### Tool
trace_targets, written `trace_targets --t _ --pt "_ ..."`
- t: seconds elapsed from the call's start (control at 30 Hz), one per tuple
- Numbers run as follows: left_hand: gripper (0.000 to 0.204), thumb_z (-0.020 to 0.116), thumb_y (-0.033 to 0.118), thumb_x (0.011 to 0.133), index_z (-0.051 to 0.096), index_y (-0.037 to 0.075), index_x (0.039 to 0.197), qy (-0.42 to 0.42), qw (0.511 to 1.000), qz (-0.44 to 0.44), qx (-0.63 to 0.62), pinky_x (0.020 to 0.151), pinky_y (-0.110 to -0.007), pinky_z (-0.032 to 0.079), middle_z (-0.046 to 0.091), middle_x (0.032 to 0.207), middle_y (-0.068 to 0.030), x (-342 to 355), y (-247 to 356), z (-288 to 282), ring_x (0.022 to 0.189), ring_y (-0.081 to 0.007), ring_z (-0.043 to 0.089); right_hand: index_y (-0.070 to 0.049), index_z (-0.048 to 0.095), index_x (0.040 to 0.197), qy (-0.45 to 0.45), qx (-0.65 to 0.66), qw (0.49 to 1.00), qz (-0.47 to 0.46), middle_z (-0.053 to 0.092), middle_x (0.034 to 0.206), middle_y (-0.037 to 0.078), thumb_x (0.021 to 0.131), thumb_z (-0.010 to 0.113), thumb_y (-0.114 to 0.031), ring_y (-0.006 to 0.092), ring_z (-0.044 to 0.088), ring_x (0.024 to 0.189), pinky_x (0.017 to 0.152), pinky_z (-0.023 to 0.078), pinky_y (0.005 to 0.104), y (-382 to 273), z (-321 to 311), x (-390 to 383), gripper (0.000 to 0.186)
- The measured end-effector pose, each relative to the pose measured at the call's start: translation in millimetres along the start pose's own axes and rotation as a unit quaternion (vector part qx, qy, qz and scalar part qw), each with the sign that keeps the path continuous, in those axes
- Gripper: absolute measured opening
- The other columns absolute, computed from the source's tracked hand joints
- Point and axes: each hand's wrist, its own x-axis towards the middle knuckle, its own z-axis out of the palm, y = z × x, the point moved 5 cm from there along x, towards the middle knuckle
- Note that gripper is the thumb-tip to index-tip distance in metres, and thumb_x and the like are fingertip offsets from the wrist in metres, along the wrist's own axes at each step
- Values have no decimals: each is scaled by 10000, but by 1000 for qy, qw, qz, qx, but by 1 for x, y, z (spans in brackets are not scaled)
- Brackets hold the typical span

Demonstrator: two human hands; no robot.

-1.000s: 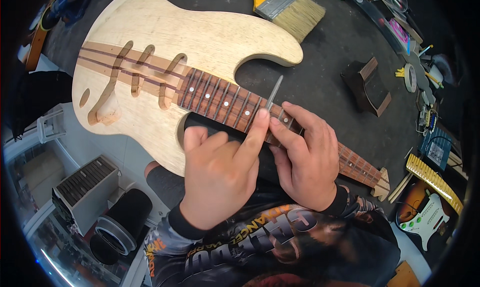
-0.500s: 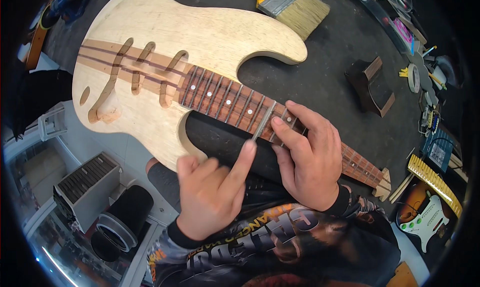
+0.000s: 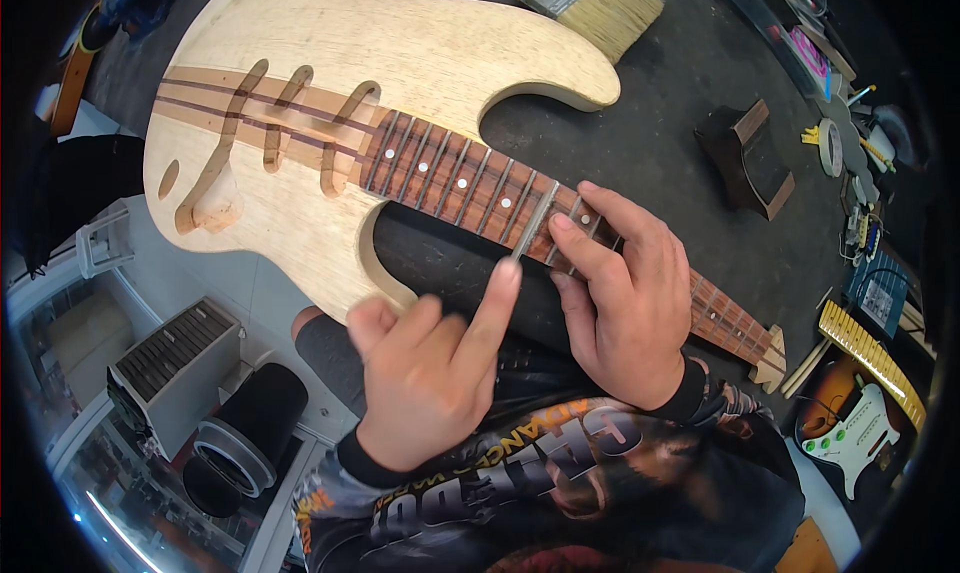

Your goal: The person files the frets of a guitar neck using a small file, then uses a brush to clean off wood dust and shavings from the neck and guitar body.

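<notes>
A bare-wood electric guitar body (image 3: 430, 63) lies face up with its neck (image 3: 465, 185) running down to the right. Across the dark fretboard, along one fret, rests a slim silver metal bar (image 3: 535, 223). The outstretched index fingertip of my left hand (image 3: 430, 383) meets the bar's near end; its other fingers are loosely curled and blurred. My right hand (image 3: 635, 298) spans the neck just right of the bar, thumb at the near edge and fingertips on the fretboard. Part of the neck is hidden under it.
A wide paintbrush (image 3: 610, 18) lies beyond the body. Right of the neck stands a dark neck rest (image 3: 745, 163). Tape (image 3: 829, 148) and tools line the right rim, near another neck (image 3: 870, 353) and a sunburst guitar body (image 3: 850, 423). A black bin (image 3: 250, 428) stands lower left.
The whole view has shifted slightly, putting the guitar a little higher in the picture. Both hands keep their places at the bar and the neck.
</notes>
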Motion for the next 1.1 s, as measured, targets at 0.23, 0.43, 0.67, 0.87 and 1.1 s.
trace_targets --t 0.23,0.43,0.67,0.87,1.1 --pt "747 783 77 851 710 71 1595 -16 1000 -4 -4 839 -441 300 403 692 49 -17 1 -3 724 -172 500 -167 728 1430 8 -5 1000 9 699 1478 131 785 922 -57 350 724 1242 1042 566 487 1 0 -1 683" --pt "671 797 104 878 754 81 1547 33 999 6 -15 870 -454 326 420 690 51 32 -1 8 709 -171 497 -158 728 1422 6 -8 1000 13 699 1478 131 796 919 -61 350 723 1253 1041 567 485 1 -1 1 661" --pt "742 789 9 823 716 17 1562 -2 1000 1 -13 847 -450 318 477 684 45 0 1 -2 701 -191 510 -160 718 1434 6 -9 1000 2 695 1476 136 795 916 -51 356 721 1247 1039 565 490 0 0 -1 677" --pt "725 793 88 839 737 63 1561 22 1000 15 -10 842 -447 303 382 683 44 0 -1 4 716 -165 486 -163 714 1427 4 -6 1000 9 694 1520 160 784 891 29 350 718 1218 1016 547 476 2 -2 0 694" --pt "693 771 23 821 771 41 1514 33 999 -8 -29 831 -423 265 376 687 65 -33 -6 -11 674 -151 434 -166 709 1443 10 -19 1000 3 694 1479 140 794 919 -47 354 723 1237 1041 566 491 0 -1 1 692"
